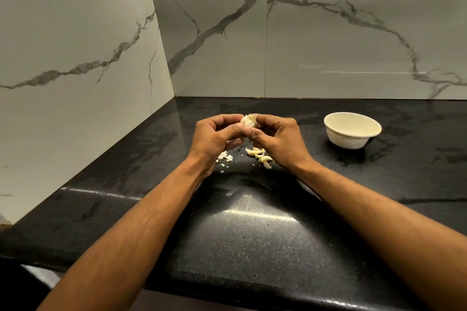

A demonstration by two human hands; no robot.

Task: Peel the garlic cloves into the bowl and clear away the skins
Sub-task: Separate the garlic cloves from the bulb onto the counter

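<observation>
Forearms: both reach in from the near edge of the counter [252, 235] and meet above its middle, well left of the bowl [352, 129].
Left hand [214, 134]: fingers curled, thumb and fingertips pinching the garlic piece [249, 120]. Likely the steadying side.
Right hand [276, 136]: fingers curled, pinching the same garlic from the other side, thumbs almost touching. Likely the side that pulls skin or splits cloves off.
Garlic piece: held in the air between both hands, left of the bowl, papery skin sticking up at the top. Can't tell whether it's one clove or a cluster.
Loose cloves [260, 155]: small pile on the counter left of the bowl, directly under the right hand. Can't tell if they're peeled; pale and curved.
Skins [225, 157]: white flakes on the counter under the left wrist, further left of the bowl than the cloves. They drop where the work happens, so they need clearing later.
Bowl: white, upright, apart from the hands on the right-hand side; I see nothing inside. Placed within easy reach of the right hand for drop-off.
Stage: my read is early, still peeling; no bowl transfer visible.
</observation>
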